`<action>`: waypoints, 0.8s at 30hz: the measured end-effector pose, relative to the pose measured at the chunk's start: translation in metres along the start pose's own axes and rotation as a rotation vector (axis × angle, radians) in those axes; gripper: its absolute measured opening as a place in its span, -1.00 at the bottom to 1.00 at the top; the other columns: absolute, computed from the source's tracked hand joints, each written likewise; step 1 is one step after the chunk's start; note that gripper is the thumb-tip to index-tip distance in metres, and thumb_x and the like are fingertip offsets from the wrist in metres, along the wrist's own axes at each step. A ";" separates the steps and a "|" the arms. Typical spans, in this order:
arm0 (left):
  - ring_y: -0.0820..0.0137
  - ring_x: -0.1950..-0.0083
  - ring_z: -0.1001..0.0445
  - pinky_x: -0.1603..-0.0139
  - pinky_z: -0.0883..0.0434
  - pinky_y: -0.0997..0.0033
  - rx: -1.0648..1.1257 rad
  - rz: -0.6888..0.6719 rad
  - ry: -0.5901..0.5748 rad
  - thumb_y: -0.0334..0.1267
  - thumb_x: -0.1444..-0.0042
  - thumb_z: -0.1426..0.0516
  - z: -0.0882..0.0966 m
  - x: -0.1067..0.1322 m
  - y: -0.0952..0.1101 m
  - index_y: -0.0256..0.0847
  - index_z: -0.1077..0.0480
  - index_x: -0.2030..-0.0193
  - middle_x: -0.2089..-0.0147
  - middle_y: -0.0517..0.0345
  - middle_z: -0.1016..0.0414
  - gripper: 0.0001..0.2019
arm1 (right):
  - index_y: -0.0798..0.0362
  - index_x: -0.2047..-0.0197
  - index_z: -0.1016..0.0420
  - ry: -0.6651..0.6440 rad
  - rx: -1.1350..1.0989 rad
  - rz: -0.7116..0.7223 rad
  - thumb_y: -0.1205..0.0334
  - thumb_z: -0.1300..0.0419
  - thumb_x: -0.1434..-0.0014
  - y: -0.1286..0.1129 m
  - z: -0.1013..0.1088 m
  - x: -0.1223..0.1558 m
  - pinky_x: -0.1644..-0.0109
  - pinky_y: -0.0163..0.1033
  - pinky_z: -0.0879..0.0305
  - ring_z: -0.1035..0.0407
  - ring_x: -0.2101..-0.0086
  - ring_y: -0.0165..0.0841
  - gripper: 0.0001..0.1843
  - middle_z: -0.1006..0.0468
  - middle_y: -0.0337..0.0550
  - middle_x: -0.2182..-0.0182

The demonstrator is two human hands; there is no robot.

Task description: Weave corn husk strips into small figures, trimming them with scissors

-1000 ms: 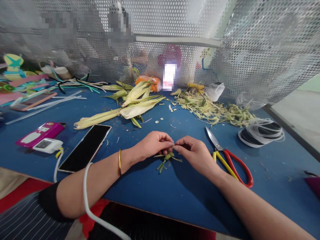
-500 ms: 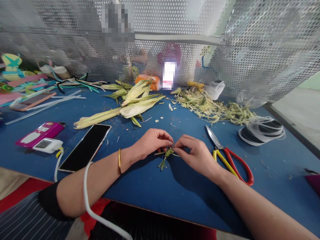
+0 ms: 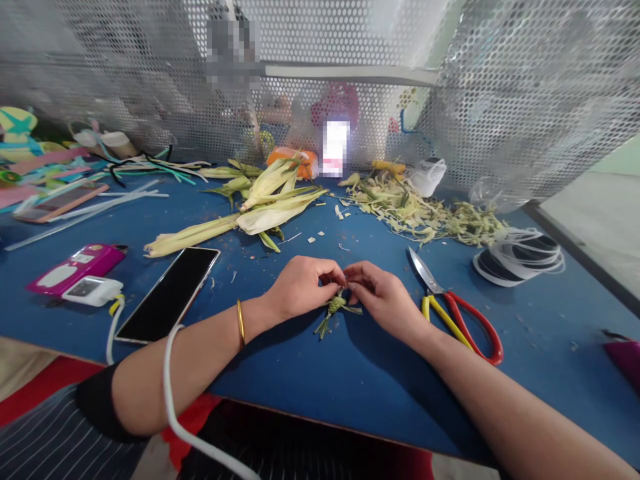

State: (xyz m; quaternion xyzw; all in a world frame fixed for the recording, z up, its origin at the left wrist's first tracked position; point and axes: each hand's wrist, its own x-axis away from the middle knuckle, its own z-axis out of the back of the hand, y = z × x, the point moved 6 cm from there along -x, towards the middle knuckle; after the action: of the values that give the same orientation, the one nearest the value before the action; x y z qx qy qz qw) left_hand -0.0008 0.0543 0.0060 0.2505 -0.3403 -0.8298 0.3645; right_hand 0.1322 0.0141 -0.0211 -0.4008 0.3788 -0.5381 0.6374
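Green woven piece (image 3: 336, 304), right there in front of you, just above the near part of the blue counter (image 3: 290, 373), its stubby cut ends pointing toward you! Your left hand (image 3: 303, 285) had it by the top, thumb and fingers pinching it, the gold bangle (image 3: 241, 323) gleaming at your wrist. In came your right hand (image 3: 387, 300), fingertips drawn together right beside the left ones; whether they gripped a strand, you couldn't tell, so tight was that huddle! A loose strip poked out beneath them. Close by your right hand lay the scissors (image 3: 434, 287), blades pointing away, red and yellow handles near your forearm. Over on your left, a dark-screened phone (image 3: 170, 293) lay flat, and beyond your hands sprawled pale corn husks (image 3: 280, 213) next to a heap of shreds (image 3: 400, 207).
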 end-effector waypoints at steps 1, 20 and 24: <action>0.47 0.38 -0.49 0.34 -0.33 0.51 -0.059 -0.035 0.011 -0.48 0.02 -0.14 0.001 0.000 0.002 -0.19 -0.55 0.35 0.41 0.22 -0.59 -0.82 | 0.02 0.14 -0.39 0.003 0.000 0.001 0.29 -0.06 -0.18 -0.001 0.000 0.000 0.32 -0.30 -0.38 -0.47 0.44 -0.43 -0.82 -0.60 -0.17 0.30; 0.41 0.28 -0.47 0.22 -0.31 0.43 -0.341 -0.296 0.032 -0.42 -0.16 -0.06 -0.005 0.003 0.011 -0.18 -0.44 0.33 0.31 0.16 -0.57 -0.85 | 0.00 0.28 -0.54 0.037 0.083 0.056 0.39 -0.12 -0.09 0.000 0.002 -0.002 0.31 -0.30 -0.33 -0.43 0.40 -0.43 -0.80 -0.48 -0.20 0.29; 0.44 0.30 -0.45 0.24 -0.29 0.46 -0.261 -0.264 0.036 -0.43 -0.13 -0.11 -0.002 0.002 0.011 -0.19 -0.43 0.34 0.34 0.18 -0.54 -0.89 | 0.02 0.38 -0.51 0.065 0.135 0.065 0.33 -0.17 -0.10 0.001 0.003 -0.003 0.26 -0.27 -0.28 -0.39 0.36 -0.40 -0.91 -0.47 -0.20 0.32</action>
State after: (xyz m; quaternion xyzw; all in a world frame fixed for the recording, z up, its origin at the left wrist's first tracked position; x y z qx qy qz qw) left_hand 0.0046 0.0462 0.0128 0.2585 -0.1874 -0.9029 0.2877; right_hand 0.1353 0.0177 -0.0205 -0.3268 0.3752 -0.5539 0.6675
